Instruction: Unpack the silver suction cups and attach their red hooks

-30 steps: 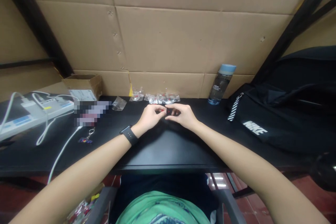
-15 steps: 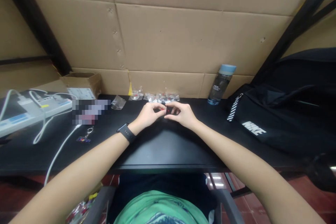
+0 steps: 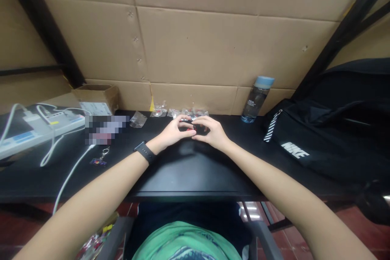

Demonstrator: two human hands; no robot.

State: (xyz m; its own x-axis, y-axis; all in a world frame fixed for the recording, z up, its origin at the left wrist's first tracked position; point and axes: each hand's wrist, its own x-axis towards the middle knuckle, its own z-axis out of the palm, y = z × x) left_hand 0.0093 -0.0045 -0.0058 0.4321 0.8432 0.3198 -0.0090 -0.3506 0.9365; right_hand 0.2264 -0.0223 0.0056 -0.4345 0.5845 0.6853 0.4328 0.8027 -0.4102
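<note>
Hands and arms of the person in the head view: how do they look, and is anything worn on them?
Both forearms are bare, with no sleeves in view. The left hand and the right hand wear no gloves, and no ring can be seen. A black wristband, like a watch, sits on the left wrist. The right wrist is bare.

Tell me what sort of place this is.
Likely a makeshift assembly or packing bench: a black desk walled with cardboard sheets, a row of small clear bags along its back edge, and the left hand and right hand meeting on a small dark piece.
</note>
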